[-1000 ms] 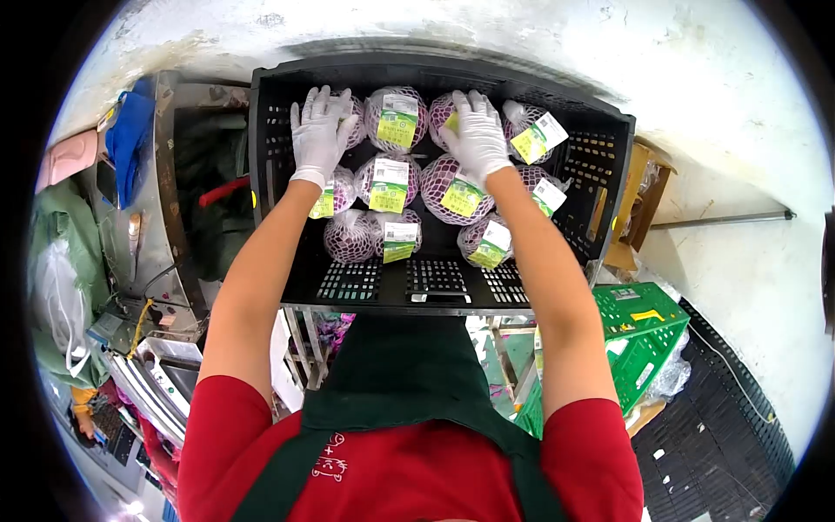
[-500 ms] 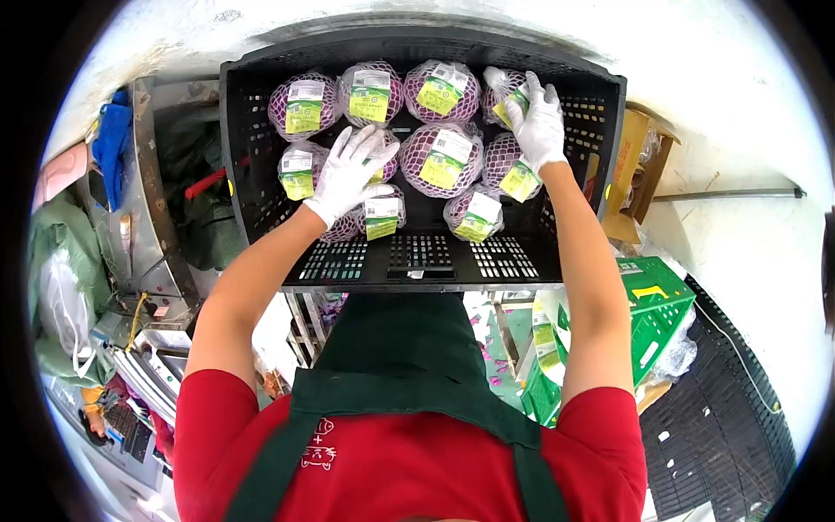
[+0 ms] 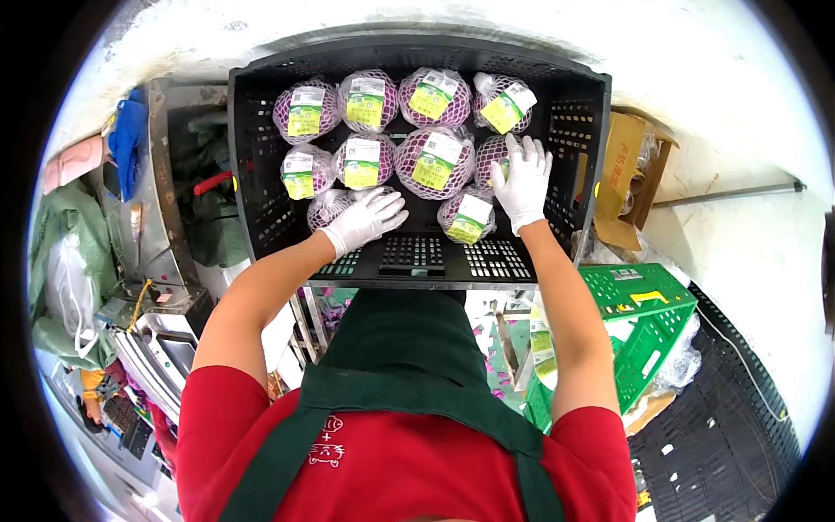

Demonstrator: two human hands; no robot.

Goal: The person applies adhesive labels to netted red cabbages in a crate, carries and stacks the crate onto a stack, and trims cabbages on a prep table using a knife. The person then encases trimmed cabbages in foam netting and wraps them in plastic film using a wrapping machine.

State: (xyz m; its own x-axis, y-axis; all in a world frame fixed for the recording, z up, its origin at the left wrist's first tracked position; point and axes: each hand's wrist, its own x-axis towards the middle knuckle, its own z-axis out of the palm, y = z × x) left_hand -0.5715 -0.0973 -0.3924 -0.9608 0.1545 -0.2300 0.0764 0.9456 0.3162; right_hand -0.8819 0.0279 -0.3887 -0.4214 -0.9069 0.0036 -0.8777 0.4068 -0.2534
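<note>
While the near-left netted bundle in the black crate is partly covered by the left hand, fingers outstretched, the middle-row right bundle is overlapped by the right hand, fingers spread. No grip can be seen; both bundles' long axes are hidden.

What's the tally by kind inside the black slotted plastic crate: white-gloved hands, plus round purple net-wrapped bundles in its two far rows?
Round purple net-wrapped bundles, two far rows: 8
White-gloved hands (left hand, right hand): 2
Total: 10
</note>
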